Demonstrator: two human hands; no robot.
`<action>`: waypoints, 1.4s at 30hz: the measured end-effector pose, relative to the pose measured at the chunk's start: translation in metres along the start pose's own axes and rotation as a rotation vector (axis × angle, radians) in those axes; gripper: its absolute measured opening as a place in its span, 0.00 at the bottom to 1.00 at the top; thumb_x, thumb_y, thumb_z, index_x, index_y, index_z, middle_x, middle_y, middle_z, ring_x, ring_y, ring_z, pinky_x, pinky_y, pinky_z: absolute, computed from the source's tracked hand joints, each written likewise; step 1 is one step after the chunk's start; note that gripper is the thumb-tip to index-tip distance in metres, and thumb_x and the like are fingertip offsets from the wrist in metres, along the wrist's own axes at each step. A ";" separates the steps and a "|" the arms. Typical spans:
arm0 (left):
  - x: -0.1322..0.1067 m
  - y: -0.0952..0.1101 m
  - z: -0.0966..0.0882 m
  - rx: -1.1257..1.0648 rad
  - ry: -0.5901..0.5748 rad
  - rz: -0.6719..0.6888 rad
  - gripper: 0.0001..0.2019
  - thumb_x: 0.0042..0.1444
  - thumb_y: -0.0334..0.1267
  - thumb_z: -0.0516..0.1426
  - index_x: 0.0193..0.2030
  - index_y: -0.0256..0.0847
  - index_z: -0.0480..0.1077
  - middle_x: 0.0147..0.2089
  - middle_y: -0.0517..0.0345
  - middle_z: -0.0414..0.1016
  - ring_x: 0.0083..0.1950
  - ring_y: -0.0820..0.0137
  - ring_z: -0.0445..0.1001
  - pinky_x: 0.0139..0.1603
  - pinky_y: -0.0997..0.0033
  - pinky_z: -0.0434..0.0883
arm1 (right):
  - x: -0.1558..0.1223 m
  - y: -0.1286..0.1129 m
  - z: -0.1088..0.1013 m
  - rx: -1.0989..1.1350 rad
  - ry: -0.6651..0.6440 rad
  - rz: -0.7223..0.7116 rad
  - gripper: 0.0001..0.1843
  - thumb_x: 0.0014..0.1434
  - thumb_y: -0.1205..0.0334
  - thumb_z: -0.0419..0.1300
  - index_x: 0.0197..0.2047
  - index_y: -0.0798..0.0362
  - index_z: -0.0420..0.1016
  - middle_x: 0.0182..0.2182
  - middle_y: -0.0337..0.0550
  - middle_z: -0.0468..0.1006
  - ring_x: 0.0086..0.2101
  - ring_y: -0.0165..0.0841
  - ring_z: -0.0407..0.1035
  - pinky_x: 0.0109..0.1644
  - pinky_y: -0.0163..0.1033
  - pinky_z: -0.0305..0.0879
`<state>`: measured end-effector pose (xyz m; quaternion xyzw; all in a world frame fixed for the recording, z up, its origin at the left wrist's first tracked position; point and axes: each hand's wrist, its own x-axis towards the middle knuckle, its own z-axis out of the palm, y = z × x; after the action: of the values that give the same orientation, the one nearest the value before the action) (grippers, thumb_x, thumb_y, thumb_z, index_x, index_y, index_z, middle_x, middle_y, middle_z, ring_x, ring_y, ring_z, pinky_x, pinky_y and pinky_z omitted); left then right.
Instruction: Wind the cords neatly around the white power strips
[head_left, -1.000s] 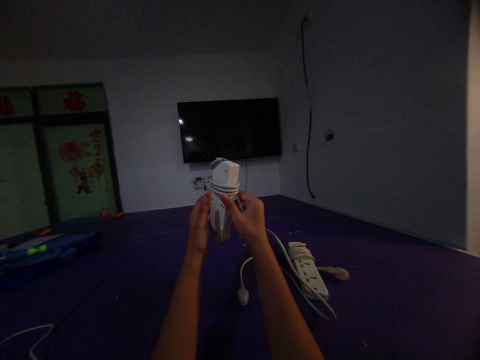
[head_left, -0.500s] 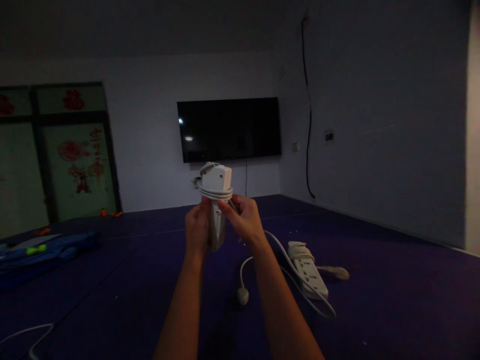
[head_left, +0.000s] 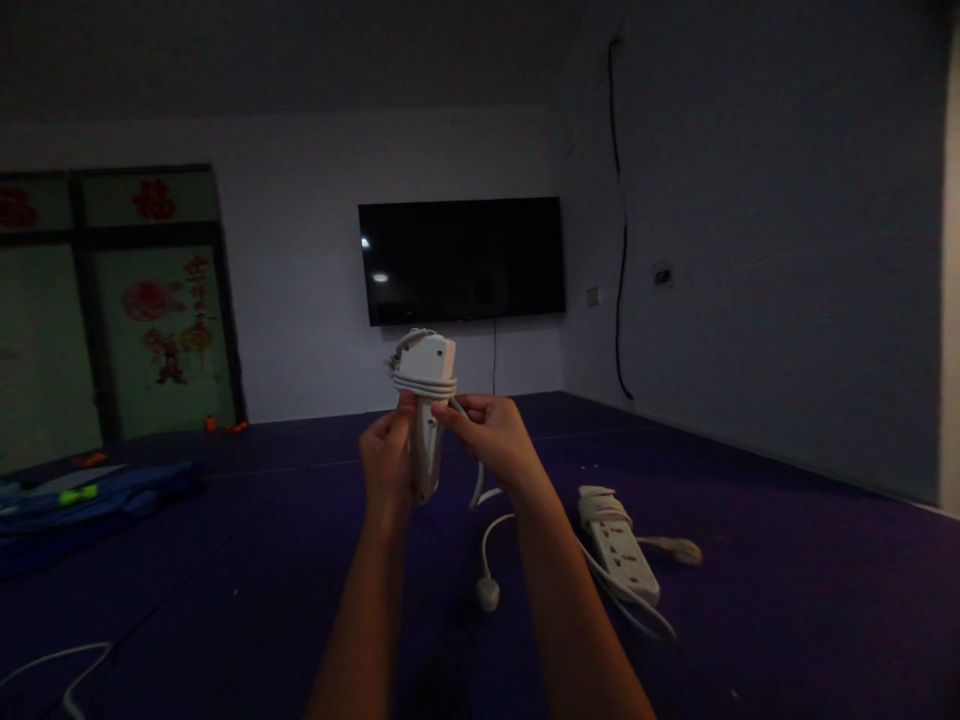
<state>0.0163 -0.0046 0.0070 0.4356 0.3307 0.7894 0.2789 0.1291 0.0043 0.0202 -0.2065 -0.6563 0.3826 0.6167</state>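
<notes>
A white power strip (head_left: 427,357) is held upright in front of me, its cord wound in several turns around the upper part. My left hand (head_left: 388,450) is closed around its lower left side. At its right side my right hand (head_left: 491,435) pinches the white cord (head_left: 478,485), thumb touching the strip just under the turns. The loose cord hangs behind my right hand and runs down to the purple surface. A white plug (head_left: 487,594) lies there, between my forearms.
A second white power strip (head_left: 622,555) with wound cord lies to the right, its plug (head_left: 686,550) beside it. Blue cloth (head_left: 142,497) lies at the far left, a white cable (head_left: 75,655) at the near left. A television (head_left: 465,260) hangs on the back wall.
The power strip and my left hand have shifted slightly left. My right hand now stands a little farther from the strip, and a stretch of cord hangs visibly below its fingers.
</notes>
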 end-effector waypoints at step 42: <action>0.021 -0.038 -0.019 0.714 0.216 1.017 0.28 0.55 0.47 0.56 0.59 0.34 0.63 0.46 0.41 0.74 0.48 0.57 0.74 0.46 0.58 0.70 | -0.014 -0.015 0.028 -0.245 0.193 -0.185 0.12 0.49 0.70 0.59 0.34 0.50 0.58 0.18 0.30 0.68 0.17 0.26 0.64 0.21 0.30 0.53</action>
<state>-0.0044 0.0293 -0.0192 0.5225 0.3517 0.7036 -0.3290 0.1073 -0.0219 0.0237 -0.2545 -0.6519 0.2196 0.6797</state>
